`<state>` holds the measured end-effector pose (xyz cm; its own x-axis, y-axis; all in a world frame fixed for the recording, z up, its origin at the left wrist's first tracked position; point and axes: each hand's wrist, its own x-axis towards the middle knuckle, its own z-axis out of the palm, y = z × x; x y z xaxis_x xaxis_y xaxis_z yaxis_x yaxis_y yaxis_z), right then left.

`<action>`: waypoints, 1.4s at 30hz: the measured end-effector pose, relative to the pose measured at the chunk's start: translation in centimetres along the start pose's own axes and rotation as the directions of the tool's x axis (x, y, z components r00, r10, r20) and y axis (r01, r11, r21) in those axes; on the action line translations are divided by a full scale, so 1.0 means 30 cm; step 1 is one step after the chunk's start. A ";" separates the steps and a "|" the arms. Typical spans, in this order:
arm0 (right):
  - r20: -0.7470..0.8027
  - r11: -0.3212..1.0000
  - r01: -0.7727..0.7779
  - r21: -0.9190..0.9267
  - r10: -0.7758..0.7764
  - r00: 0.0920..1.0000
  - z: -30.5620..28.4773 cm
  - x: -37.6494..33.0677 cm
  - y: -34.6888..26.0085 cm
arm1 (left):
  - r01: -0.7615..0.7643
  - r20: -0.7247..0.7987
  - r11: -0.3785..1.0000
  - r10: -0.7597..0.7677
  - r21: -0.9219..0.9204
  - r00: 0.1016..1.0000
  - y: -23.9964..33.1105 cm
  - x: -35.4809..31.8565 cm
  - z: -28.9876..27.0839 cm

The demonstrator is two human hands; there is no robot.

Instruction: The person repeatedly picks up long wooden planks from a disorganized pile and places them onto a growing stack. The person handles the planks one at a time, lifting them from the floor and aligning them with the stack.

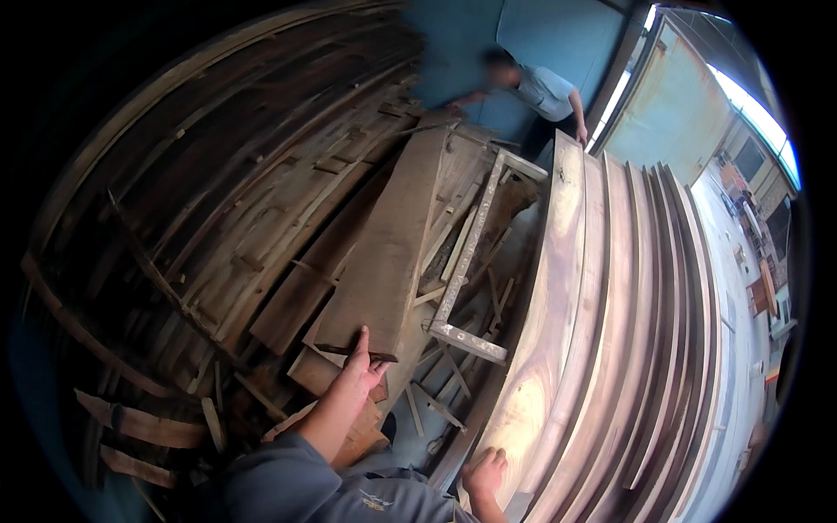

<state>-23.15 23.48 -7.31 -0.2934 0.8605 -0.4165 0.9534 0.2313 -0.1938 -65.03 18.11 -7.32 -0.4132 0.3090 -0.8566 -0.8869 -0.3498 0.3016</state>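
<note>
My left hand (366,359) grips the near end of a long brown plank (379,261), thumb on top and fingers beneath the end. That plank slopes away towards the far wall. Low on the right, my right hand (486,475) is curled over the left edge of a pale plank (532,383) with dark grain; its fingertips are partly hidden. A co-worker (545,91) stands at the far end, one hand near the brown plank's far end, the other at the pale plank's far end.
Stacked dark boards (218,166) fill the left. A rectangular frame (453,296) stands between the two planks, with loose wood strips around it. More planks (645,322) stand in a row on the right, beside a paved yard (737,288).
</note>
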 end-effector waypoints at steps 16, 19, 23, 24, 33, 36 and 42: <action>-0.147 0.975 0.224 0.016 -0.219 0.965 0.020 0.021 -0.052 | 0.116 -0.025 0.992 -0.115 0.040 0.993 0.094 0.044 -0.127; -0.056 0.860 0.309 0.407 -0.314 0.948 0.005 0.056 -0.181 | 0.127 0.020 0.992 -0.127 0.015 0.992 0.078 -0.004 -0.189; 0.233 0.576 0.036 0.817 -0.387 0.892 -0.034 0.125 -0.391 | 0.288 0.306 0.939 -0.222 -0.190 0.926 0.093 -0.106 -0.279; 0.262 0.467 -0.044 0.883 -0.414 0.872 -0.060 0.138 -0.444 | 0.223 0.221 0.948 -0.173 -0.226 0.960 0.084 -0.216 -0.208; 0.213 0.691 -0.070 0.719 -0.123 0.969 -0.171 0.091 -0.674 | 0.226 0.481 0.969 -0.244 0.095 0.842 -0.436 -0.353 -0.267; 0.174 0.727 -0.058 0.685 -0.085 0.981 -0.110 0.130 -0.563 | 0.222 0.460 0.969 -0.248 0.112 0.853 -0.522 -0.372 -0.263; 0.162 0.649 -0.071 0.758 -0.081 0.983 -0.192 0.055 -0.533 | 0.228 0.418 0.940 -0.319 0.255 0.850 -0.502 -0.427 -0.286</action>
<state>-38.48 23.82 0.21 -0.3776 0.7540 -0.5375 0.5861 -0.2548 -0.7692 -44.61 11.82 -4.48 -0.1544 0.7442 -0.6499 -0.9803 -0.0332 0.1949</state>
